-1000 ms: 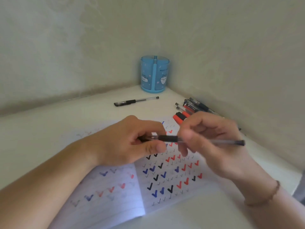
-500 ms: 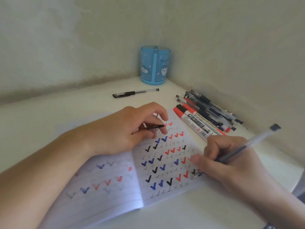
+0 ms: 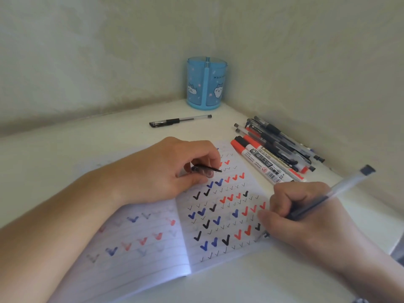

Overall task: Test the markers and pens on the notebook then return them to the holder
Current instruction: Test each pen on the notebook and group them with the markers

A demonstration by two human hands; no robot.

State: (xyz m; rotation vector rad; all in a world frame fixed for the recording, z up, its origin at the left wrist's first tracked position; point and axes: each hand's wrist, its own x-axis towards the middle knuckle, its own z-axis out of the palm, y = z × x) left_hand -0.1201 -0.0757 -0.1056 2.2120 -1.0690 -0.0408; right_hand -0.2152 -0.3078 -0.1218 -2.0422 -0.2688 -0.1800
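White desk (image 3: 87,149) in a plaster-wall corner (image 3: 229,40), blue holder (image 3: 206,84) upper centre, open notebook (image 3: 142,248) below, left hand (image 3: 175,171) pinching pen cap (image 3: 206,169), right hand (image 3: 306,217) gripping gel pen (image 3: 341,189), tip on page.

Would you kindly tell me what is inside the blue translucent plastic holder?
No pens rise above the rim of the blue translucent plastic holder, and none show through its walls. Its floor is hidden from this angle.
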